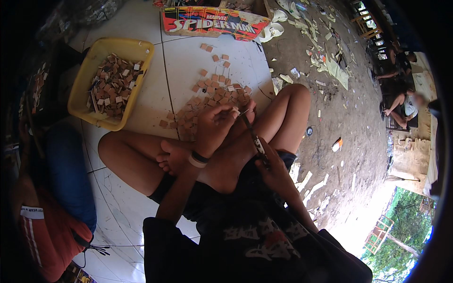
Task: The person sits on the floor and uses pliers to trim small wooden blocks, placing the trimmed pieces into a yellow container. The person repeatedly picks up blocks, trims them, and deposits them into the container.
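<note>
My left hand is raised over my crossed legs, its fingertips pinched on a small pale piece too tiny to make out fully. My right hand is wrapped round the dark end of a slim knife-like tool. The tool's narrow tip points up and left, close to the left fingertips; I cannot tell whether it touches the piece. Just beyond my hands lies a loose pile of small square brown tiles, partly hidden by my left hand and legs. A few of them show pale faces.
At the left stands a yellow basin filled with similar squares. A red printed box sits at the far side. Scraps litter the dirt floor on the right. Another person's blue-clad leg is close on my left; people sit far right.
</note>
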### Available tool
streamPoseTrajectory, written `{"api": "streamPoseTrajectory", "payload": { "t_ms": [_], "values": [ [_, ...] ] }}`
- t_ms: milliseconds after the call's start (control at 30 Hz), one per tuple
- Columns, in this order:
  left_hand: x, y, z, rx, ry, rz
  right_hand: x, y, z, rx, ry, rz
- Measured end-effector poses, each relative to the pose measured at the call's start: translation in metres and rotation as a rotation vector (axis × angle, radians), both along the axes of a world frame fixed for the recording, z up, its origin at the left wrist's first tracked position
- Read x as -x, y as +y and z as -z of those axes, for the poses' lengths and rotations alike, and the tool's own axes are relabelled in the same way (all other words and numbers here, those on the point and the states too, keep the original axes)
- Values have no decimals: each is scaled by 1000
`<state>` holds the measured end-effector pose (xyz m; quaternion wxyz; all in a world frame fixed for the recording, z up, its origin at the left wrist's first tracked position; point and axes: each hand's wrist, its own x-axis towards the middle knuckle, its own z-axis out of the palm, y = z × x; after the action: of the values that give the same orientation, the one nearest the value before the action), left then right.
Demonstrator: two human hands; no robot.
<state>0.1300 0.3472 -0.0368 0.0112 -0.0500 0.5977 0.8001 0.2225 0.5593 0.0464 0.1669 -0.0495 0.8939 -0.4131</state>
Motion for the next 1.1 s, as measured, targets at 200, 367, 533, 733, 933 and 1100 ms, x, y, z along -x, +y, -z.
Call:
{"api": "streamPoseTrajectory", "payload": {
  "t_ms": [200,367,533,733,933,1100],
  "values": [
    [-3,9,5,74,71,-68,-2,-12,-3,-48,-47,38],
    [-5,8,1,285,276,-127,-2,-17,-7,-166,-14,33],
    [-9,7,-2,349,290,-121,0,-15,-12,-295,6,-14],
    [0,8,10,277,263,-158,6,-17,-11,-215,50,27],
    [3,-9,12,-20,-97,-16,12,7,-9,-51,18,3],
    [3,-17,1,39,-74,80,9,19,-4,-3,-33,-60]
  ]
}}
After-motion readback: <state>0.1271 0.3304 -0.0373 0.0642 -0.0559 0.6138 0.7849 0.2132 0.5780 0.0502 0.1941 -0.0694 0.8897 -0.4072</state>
